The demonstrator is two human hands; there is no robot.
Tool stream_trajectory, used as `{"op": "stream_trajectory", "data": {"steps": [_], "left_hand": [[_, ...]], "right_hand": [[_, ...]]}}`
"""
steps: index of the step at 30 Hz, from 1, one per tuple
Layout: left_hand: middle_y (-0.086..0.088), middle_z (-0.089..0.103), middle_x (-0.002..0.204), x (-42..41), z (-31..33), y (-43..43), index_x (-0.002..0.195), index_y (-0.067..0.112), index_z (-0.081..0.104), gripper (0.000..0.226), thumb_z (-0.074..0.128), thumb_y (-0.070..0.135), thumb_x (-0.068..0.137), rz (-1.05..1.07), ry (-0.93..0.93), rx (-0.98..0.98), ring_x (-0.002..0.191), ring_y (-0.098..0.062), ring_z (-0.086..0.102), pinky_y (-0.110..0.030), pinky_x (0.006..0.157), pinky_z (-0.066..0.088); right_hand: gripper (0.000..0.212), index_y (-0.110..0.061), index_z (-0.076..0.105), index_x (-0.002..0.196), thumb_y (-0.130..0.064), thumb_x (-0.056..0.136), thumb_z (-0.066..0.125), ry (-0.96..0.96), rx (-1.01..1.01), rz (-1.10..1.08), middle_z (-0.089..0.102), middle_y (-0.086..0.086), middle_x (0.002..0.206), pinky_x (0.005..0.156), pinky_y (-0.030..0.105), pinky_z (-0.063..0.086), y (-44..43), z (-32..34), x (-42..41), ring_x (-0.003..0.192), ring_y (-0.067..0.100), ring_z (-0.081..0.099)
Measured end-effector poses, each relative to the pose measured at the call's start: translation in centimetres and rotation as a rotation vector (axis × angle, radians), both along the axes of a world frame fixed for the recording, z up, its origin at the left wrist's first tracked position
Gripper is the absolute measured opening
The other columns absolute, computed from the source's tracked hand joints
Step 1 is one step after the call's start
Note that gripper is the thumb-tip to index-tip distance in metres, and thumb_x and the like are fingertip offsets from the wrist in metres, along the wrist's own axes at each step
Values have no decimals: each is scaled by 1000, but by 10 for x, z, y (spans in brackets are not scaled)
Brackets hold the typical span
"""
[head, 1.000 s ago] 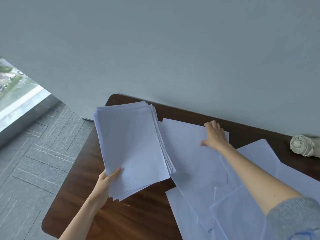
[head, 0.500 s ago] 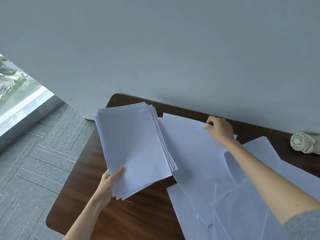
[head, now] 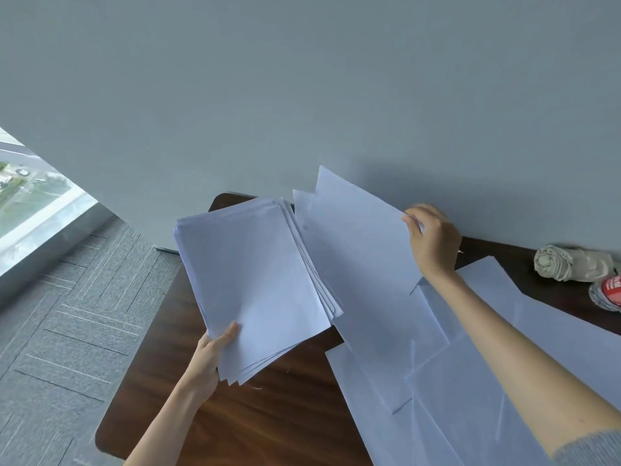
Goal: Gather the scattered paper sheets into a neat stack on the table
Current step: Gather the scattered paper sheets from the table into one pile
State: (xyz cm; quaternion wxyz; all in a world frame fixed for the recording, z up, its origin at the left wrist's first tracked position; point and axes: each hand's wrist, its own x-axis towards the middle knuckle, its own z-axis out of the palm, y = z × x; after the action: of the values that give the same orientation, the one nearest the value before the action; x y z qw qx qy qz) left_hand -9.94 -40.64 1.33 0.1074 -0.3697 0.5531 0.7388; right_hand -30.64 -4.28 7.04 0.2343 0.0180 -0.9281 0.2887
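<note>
White sheet point(head: 356, 250) pinched at its far edge in the right hand point(head: 433, 243), pile point(head: 255, 284) gripped by its near corner in the left hand point(head: 211, 354) above the bench point(head: 268, 425): lift clear of the loose sheets point(head: 470, 381), then lay squarely on the pile, edges matched.

place: an office, I think | floor: grey carpet tiles point(head: 67, 331) on my left | window point(head: 30, 196): reaches low, near the floor, with roads seen far below | wall point(head: 302, 95): plain grey-blue | before me: dark wooden table point(head: 268, 425) with many white paper sheets point(head: 437, 398) on it
</note>
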Motion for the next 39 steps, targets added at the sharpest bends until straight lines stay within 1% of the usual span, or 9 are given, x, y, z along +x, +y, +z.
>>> {"op": "stream_trajectory", "data": {"steps": [9, 16, 20, 27, 32, 33, 34, 36, 39], "left_hand": [[-12, 71, 119, -3, 17, -14, 125, 10, 62, 37, 65, 23, 91, -83, 53, 35, 109, -33, 67, -51, 103, 47], [-11, 71, 119, -2, 21, -7, 124, 11, 62, 33, 63, 20, 93, -187, 62, 94, 106, -31, 69, -46, 97, 50], [-11, 71, 117, 2, 16, 5, 123, 9, 63, 33, 64, 20, 92, -276, 24, 128, 102, -29, 70, -37, 83, 58], [-11, 71, 119, 5, -3, 30, 127, 7, 59, 40, 67, 22, 90, -435, -66, 159, 107, -32, 69, -41, 87, 57], [-11, 72, 116, 5, -16, 47, 125, 6, 60, 40, 69, 21, 89, -512, -118, 171, 105, -31, 69, -40, 85, 57], [-11, 72, 116, 5, -18, 50, 125, 6, 60, 40, 68, 21, 89, -530, -121, 177, 105, -31, 69, -39, 84, 58], [-11, 72, 116, 4, -19, 52, 125, 6, 61, 38, 68, 21, 90, -546, -120, 185, 105, -31, 69, -40, 85, 58], [-11, 71, 118, 1, -20, 55, 125, 7, 60, 38, 67, 21, 91, -576, -118, 203, 107, -31, 68, -42, 89, 57], [-11, 70, 121, -3, -23, 58, 128, 9, 59, 39, 66, 22, 92, -639, -103, 213, 111, -31, 67, -45, 95, 54]], "right_hand": [[15, -3, 67, 83, -12, 91, 59, -49, -316, -289, 58, 0, 67, 54, 28, 25, -4, 33, 26, 63, 20, 49], [26, 6, 52, 67, -12, 83, 62, -350, -467, -372, 50, 26, 62, 53, 28, 24, -2, -9, 92, 56, 19, 36], [36, -7, 39, 55, -10, 82, 64, -563, -607, -405, 29, 5, 56, 57, 30, 18, -11, -48, 139, 58, 19, 24], [26, 15, 59, 84, -10, 89, 61, -789, -734, -474, 42, 15, 66, 65, 28, 29, -12, -88, 178, 71, 17, 37], [33, -13, 43, 63, -16, 95, 52, -883, -828, -472, 27, 1, 65, 57, 29, 18, -15, -92, 185, 64, 15, 24], [28, -14, 55, 69, -21, 96, 50, -903, -862, -465, 36, 1, 70, 60, 29, 26, -15, -93, 186, 66, 16, 34], [28, -6, 67, 96, -27, 99, 48, -929, -891, -444, 50, 3, 86, 72, 31, 37, -17, -92, 187, 81, 19, 48], [49, -6, 47, 139, -38, 101, 42, -990, -954, -418, 51, 2, 131, 108, 35, 34, -19, -93, 186, 127, 21, 46], [61, -16, 42, 145, -54, 96, 43, -1037, -1063, -352, 44, -2, 148, 118, 41, 26, -21, -96, 186, 137, 18, 39]]}}
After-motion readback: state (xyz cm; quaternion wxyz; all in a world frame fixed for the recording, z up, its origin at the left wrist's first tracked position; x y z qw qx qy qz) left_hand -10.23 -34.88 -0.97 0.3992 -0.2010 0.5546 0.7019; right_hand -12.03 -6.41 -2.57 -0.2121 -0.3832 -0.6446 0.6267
